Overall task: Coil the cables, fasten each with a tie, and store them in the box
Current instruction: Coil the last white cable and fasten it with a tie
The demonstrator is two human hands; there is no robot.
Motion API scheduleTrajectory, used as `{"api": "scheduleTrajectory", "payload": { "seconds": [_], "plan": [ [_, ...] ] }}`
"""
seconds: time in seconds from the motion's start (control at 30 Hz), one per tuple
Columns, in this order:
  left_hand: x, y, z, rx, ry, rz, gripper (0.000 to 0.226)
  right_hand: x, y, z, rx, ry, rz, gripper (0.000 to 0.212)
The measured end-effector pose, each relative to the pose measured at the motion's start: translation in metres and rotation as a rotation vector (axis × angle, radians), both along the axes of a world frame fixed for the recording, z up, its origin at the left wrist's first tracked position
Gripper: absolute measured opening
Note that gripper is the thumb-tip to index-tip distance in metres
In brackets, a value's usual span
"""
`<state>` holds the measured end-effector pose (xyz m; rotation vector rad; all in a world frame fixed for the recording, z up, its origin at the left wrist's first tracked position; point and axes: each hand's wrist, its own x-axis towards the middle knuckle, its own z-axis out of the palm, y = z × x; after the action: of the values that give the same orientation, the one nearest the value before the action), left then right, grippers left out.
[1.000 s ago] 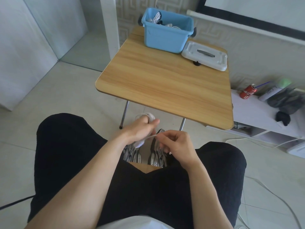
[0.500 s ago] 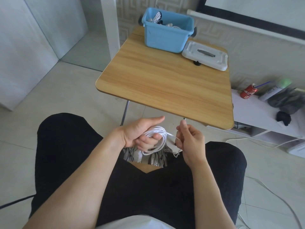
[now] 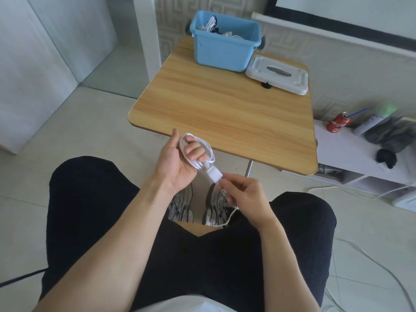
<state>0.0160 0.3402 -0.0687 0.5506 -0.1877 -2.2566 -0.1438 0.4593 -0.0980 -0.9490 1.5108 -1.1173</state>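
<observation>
A white cable is held low in the view, just off the near edge of the counter. Its loops are wound round the curled fingers of the left hand, so that grip is closed on the coil. At the coil's 5 o'clock a white plug sticks out, and the right hand pinches the cable just past it, with a short free tail hanging from that grip toward 6 o'clock.

The coiling step is judged to be nearly finished; no tie can be made out, and the fastening is not yet done.

Next, the tail is likely to be wound in or tucked, the coil kept pinched so the loops do not spring apart, and a tie wrapped round it. The blue box, at 12 o'clock on the counter's far side, already holds other cables, with its white lid lying just beside it at 3 o'clock.
</observation>
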Motion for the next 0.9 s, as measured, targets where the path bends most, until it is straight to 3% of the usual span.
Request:
{"api": "scheduleTrajectory", "payload": {
  "seconds": [0.2,0.33,0.4,0.47,0.53,0.6,0.7,0.8,0.9],
  "plan": [
    [-0.007,-0.001,-0.013,-0.111,-0.450,0.158,0.034,0.011,0.001,0.005,0.157,0.195,0.314,0.024],
    [-0.011,0.009,-0.023,-0.529,-0.964,0.054,0.043,0.015,0.000,0.010,0.175,0.268,0.354,0.021],
    [-0.010,0.012,-0.025,-0.890,-1.150,-0.073,0.043,0.016,-0.001,0.009,0.148,0.298,0.299,0.020],
    [-0.012,0.018,-0.027,-1.179,-1.308,-0.383,0.038,0.014,-0.002,0.005,0.116,0.353,0.209,0.015],
    [-0.018,0.023,-0.029,-1.266,-1.426,-0.649,0.040,0.012,-0.001,0.001,0.108,0.412,0.162,0.007],
    [-0.022,0.025,-0.028,-1.202,-1.422,-0.711,0.044,0.010,0.002,0.001,0.093,0.377,0.091,0.003],
    [-0.017,0.024,-0.024,-1.037,-1.295,-0.752,0.050,0.008,0.004,0.008,0.026,0.323,-0.058,0.021],
    [-0.007,0.025,-0.015,-0.920,-1.257,-0.978,0.065,0.002,0.004,0.012,-0.082,0.329,-0.129,0.036],
    [-0.002,0.019,-0.006,-0.784,-0.958,-1.095,0.075,-0.001,0.006,0.011,-0.169,0.227,-0.135,0.033]
  ]
}}
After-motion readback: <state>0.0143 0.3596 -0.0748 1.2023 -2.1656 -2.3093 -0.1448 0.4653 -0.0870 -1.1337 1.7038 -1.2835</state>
